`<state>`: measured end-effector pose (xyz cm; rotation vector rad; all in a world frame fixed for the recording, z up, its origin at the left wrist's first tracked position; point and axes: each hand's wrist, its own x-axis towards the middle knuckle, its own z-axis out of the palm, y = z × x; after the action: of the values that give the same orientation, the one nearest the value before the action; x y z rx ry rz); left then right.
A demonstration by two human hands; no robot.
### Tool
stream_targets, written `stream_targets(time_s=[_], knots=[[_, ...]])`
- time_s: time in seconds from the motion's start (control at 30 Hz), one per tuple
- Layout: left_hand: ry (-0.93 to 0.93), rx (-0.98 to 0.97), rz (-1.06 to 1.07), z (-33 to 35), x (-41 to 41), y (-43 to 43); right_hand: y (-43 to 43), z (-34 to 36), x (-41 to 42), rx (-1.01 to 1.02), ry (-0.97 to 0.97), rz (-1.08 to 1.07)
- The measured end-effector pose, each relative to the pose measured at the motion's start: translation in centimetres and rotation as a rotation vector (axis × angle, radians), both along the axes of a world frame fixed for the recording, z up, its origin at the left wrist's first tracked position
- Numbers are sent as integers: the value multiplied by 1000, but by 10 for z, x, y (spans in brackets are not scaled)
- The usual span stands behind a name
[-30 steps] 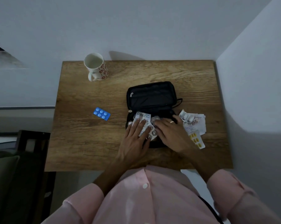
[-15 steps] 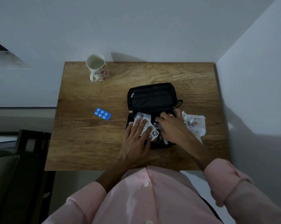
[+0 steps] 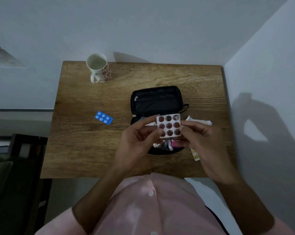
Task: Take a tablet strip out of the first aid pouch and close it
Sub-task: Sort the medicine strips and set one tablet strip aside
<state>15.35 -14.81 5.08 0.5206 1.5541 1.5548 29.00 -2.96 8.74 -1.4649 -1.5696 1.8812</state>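
Note:
A black first aid pouch (image 3: 156,100) lies open on the wooden table (image 3: 85,150), its lid flat toward the wall. Above its lower half I hold up a white tablet strip with dark red round tablets (image 3: 168,126). My left hand (image 3: 135,145) pinches the strip's left edge and my right hand (image 3: 202,143) pinches its right edge. Several other strips and packets (image 3: 165,145) show in the pouch under my hands. A blue tablet strip (image 3: 104,117) lies on the table left of the pouch.
A white mug with red flowers (image 3: 99,68) stands at the table's back left. Loose strips and papers (image 3: 199,122) lie right of the pouch, one strip (image 3: 195,154) near my right wrist. Walls close off the back and right. A dark chair (image 3: 19,167) stands at the left.
Both hands were pressing down in the pouch among the strips. They have lifted out a red-tablet strip and now hold it up between them above the pouch.

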Motion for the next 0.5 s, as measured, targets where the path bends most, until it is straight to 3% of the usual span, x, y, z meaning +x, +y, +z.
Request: stream_targets(time_s=[0.23,0.5], knots=[[-83,112,91,39,-6,-10,-17,33,-2,-49,129,-16],[347,232,150,41,-2,-10,-16,42,-7,-191,427,-21]])
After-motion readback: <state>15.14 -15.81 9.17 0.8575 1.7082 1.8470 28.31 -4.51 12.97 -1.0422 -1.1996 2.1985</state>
